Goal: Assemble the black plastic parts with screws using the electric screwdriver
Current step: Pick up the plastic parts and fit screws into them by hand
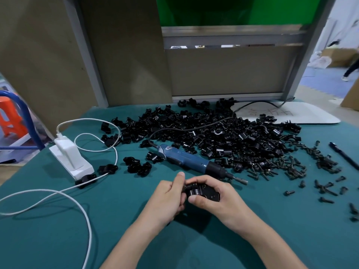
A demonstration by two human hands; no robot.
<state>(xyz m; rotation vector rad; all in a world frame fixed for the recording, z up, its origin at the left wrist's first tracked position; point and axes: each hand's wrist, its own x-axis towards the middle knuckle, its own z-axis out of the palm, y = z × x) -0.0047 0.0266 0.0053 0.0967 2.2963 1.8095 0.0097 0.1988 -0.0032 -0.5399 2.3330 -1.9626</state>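
My left hand (171,199) and right hand (215,199) both curl round one black part (202,191), thumbs on top, holding it over the counter (272,230) just in front of the screwdriver (190,159). The screwdriver lies flat, untouched. Behind it sprawls the pile (213,133) of black parts, with its cord (194,128) running through. To its right lie loose screws (281,167), and farther right a pen (343,158). To its left sits a white charger (71,158), its cable (85,220) looping toward me.

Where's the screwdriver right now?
Head view, centre: the screwdriver lies unheld on the mat, between the parts pile and the right hand, bit toward the screws.
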